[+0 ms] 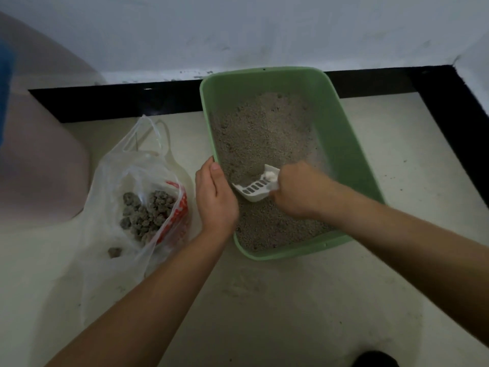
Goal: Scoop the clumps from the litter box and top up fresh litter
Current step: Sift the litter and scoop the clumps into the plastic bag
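Note:
A green litter box stands on the floor against the wall, filled with grey litter. My right hand is closed around the handle of a white slotted scoop, whose blade lies low in the litter near the box's left wall. My left hand grips the left rim of the box, thumb on the edge. To the left lies a clear plastic bag with red print, holding several dark grey clumps.
One loose clump lies on the pale floor beside the bag. A black skirting strip runs along the white wall behind. A pinkish rounded surface fills the left edge. A dark object shows at the bottom right.

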The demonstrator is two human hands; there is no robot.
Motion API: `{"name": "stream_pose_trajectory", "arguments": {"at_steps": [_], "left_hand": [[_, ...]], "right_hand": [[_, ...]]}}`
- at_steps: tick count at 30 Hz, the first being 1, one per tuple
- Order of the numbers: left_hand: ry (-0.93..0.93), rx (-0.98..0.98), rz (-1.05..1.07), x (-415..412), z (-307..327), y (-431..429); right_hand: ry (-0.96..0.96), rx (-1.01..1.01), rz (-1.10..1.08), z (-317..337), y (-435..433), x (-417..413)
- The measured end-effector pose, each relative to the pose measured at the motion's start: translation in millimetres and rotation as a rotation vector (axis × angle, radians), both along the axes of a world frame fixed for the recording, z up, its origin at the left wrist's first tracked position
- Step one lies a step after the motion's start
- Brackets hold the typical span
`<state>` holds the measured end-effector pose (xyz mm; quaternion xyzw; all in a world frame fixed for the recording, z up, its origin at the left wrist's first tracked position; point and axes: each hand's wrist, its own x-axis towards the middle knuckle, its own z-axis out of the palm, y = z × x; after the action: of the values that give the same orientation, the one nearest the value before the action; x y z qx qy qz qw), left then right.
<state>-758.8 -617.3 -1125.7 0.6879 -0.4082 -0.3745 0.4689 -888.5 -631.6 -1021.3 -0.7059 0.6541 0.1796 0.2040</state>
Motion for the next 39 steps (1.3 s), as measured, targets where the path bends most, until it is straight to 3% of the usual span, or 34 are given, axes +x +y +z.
{"name": "stream_pose_trajectory", "arguments": {"at_steps": [5, 14, 21, 25, 34, 39], "left_hand": [[-0.012, -0.017, 0.014, -0.5, -1.0, -0.9], [0.041, -0.046, 0.025, -1.6, -2.4, -0.8], [0.056, -0.044, 0.037, -2.4, -3.2, -2.6], [0.05, -0.035, 0.023, -1.3, -6.1, -2.3], [0.052, -0.011, 0.002, -1.6, -0.5, -1.8], [0.037, 0.006, -0.009, -1.8, 0.9, -1.8]], "right_hand": [[-0.07, -0.088, -0.092, -38.2, -1.7, 23.3], [-0.337, -0.273, -0.332, -64.7, -81.5, 47.5], [-0.436, -0.443, -0.383, -117.0, -62.6, 49.2], [-0.417, -0.525, -0.207, -123.6, -67.2, 33.2], [-0.416, -0.507, -0.076, -122.6, -69.2, 12.6], [-0.07, -0.515, -0.075, -110.8, -89.6, -8.2]]}}
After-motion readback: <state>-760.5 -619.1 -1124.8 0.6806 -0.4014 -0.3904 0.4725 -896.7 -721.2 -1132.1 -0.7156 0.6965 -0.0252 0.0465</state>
